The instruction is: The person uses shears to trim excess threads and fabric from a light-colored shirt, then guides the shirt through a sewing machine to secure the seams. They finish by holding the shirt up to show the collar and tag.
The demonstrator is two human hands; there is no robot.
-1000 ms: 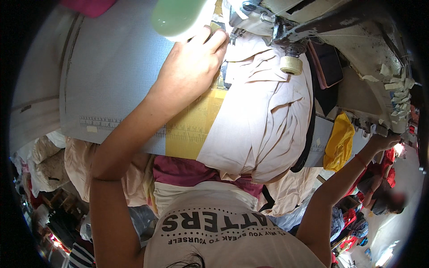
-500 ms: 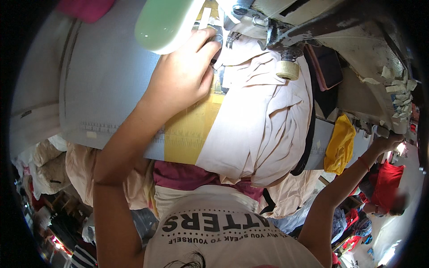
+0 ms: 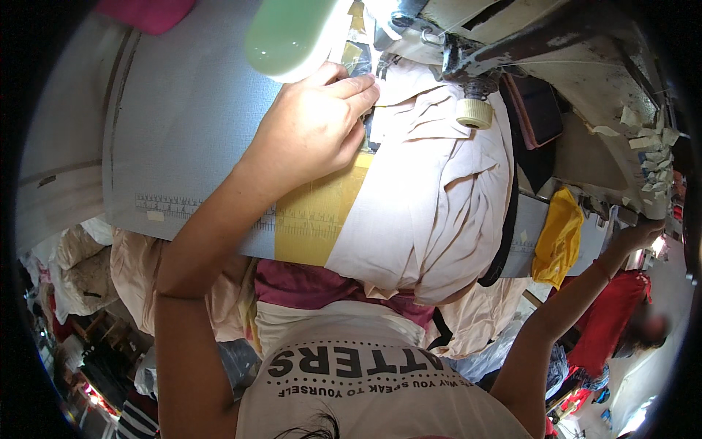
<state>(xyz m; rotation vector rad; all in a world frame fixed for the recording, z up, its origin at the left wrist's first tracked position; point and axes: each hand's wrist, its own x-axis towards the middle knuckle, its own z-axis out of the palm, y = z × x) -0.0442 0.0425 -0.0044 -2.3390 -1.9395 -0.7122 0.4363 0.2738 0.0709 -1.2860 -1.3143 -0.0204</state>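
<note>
My left hand [image 3: 311, 128] rests beside the left edge of a pale pink cloth [image 3: 424, 183], close to the metal needle area of a sewing machine [image 3: 424, 44]. Its fingers are bent and drawn together with the fingertips at the cloth's edge; what they pinch, if anything, is hidden. Thin threads show near them. The bunched cloth lies under the machine's arm and hangs toward my lap. Far to the right, my right hand [image 3: 642, 233] is at the machine's end; its fingers are mostly hidden there.
A rounded pale green object [image 3: 296, 40] overhangs my left hand. Yellow tape [image 3: 314, 219] crosses the grey tabletop [image 3: 190, 110], which has printed rulers. A ridged cream knob [image 3: 474, 114] juts from the machine. Yellow cloth [image 3: 557, 238] lies at right; another person is beyond, beside red cloth [image 3: 610, 322].
My left hand has shifted slightly right and nearer, its fingertips now at the cloth's edge. My right hand stays at the machine's end. In the background, the red cloth has spread lower.
</note>
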